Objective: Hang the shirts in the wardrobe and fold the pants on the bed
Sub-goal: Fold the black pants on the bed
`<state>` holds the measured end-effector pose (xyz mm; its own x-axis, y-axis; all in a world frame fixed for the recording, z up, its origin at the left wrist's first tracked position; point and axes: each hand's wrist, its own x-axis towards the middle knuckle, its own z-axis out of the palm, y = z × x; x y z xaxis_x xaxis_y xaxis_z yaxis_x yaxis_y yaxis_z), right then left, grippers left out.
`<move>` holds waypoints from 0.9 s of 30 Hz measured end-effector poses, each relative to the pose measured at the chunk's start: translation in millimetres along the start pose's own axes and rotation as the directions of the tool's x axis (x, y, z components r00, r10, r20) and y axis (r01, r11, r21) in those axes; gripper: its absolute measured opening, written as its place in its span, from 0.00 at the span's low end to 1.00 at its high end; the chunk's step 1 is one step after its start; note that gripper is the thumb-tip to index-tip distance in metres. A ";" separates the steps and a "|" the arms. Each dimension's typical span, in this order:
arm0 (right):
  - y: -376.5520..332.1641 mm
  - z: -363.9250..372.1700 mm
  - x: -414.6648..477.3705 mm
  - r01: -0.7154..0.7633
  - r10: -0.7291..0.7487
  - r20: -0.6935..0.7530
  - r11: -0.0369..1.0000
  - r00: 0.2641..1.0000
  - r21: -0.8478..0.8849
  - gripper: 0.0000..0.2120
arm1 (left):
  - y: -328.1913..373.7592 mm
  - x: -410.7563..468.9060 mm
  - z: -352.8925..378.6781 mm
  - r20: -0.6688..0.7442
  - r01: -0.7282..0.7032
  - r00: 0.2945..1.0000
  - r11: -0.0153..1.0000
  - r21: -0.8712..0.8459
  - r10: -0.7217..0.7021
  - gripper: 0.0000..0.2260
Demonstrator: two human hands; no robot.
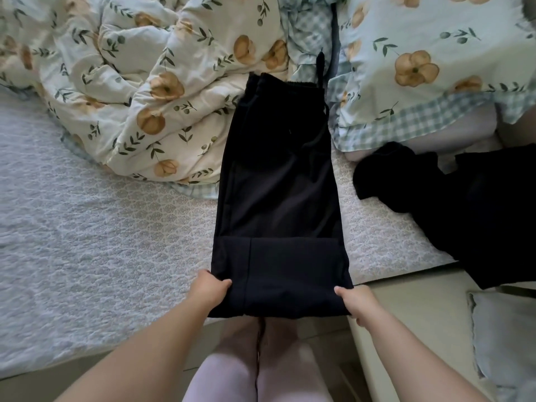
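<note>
Nearest us we see our own legs in pale pink fabric (pixel 255 381) at the bottom of the head view, both bare forearms reaching forward over them. Our left hand (pixel 210 290) is closed on the near left corner of the black pants (pixel 278 198), thumb on top of the cloth, fingers tucked under and hidden. Our right hand (pixel 358 304) pinches the near right corner the same way, thumb on top, the rest under the fabric. The near end of the pants is doubled back on itself, a straight cross edge showing partway up, and this end overhangs the edge of the bed (pixel 87 227). The pants lie lengthwise away from us on the pale textured bedspread, legs stacked into one narrow strip, elastic waistband at the far end with a black drawstring (pixel 320 68) trailing past it. To the right, near the bed's edge, a second dark garment (pixel 452 204) sits in a crumpled heap, partly hanging off; we cannot tell what kind it is. Far left, a rumpled floral duvet (pixel 139 82), cream with orange flowers, touches the pants' upper left side. Far right, a floral pillow (pixel 420 62) with a blue gingham border lies just beside the waistband.
</note>
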<state>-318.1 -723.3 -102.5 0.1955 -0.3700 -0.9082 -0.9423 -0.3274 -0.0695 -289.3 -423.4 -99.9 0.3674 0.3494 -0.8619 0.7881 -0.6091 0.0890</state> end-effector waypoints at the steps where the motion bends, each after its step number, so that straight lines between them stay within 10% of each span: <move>1: 6.7 1.4 -0.3 -0.029 0.029 0.034 1.000 0.999 -0.010 0.14 | -5.3 -2.0 2.6 0.016 0.012 1.000 1.000 0.013 -0.012 0.31; 11: -34.0 -22.1 5.6 0.008 -0.003 -0.055 0.996 0.998 0.090 0.10 | 31.6 8.9 -21.4 0.148 -0.172 0.977 0.978 0.119 0.153 0.22; 20: -109.1 -61.9 -1.9 -0.041 0.013 0.085 0.942 0.996 0.332 0.07 | 87.8 25.1 -81.3 0.390 0.263 0.916 0.880 -0.396 -0.098 0.09; 27: -148.4 -62.3 25.3 0.258 -0.245 -0.091 0.834 0.965 0.487 0.12 | 124.5 49.4 -74.4 0.205 0.046 0.974 0.794 -0.606 0.099 0.21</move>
<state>-156.4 -738.3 -89.4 0.4447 -0.3563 -0.8218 -0.8681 0.0546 -0.4934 -136.2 -429.0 -94.3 0.3350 0.1341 -0.9326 0.9421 -0.0364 0.3332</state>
